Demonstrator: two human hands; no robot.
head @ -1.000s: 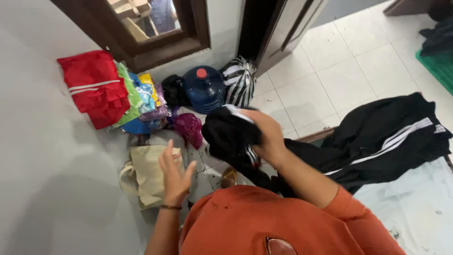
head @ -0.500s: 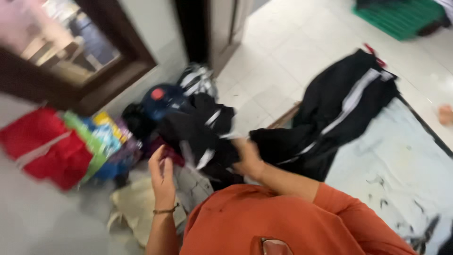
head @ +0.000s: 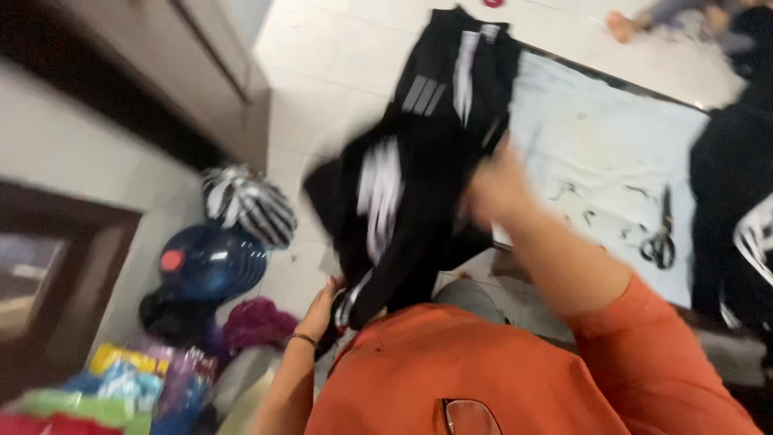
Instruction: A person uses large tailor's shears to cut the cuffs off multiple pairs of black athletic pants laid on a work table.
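My right hand (head: 498,187) is raised and blurred, gripping a black garment with white stripes (head: 394,209) that hangs in the air in front of me. My left hand (head: 322,304) reaches up to the garment's lower edge and touches it; a thin bracelet sits on that wrist. Another black striped garment (head: 463,76) lies on the floor beyond, partly over a pale blue sheet (head: 596,153). My orange sleeve fills the bottom of the view.
A blue ball (head: 211,262), a black-and-white striped bag (head: 245,205), a purple cloth (head: 256,322) and colourful packets (head: 129,379) lie by the wall at left. Scissors (head: 662,238) rest on the sheet. A person's foot (head: 624,26) shows at top right.
The view has swung right and up. My right hand has lifted the black garment off the pile and swung it toward the sheet; my left hand has risen to its lower edge.
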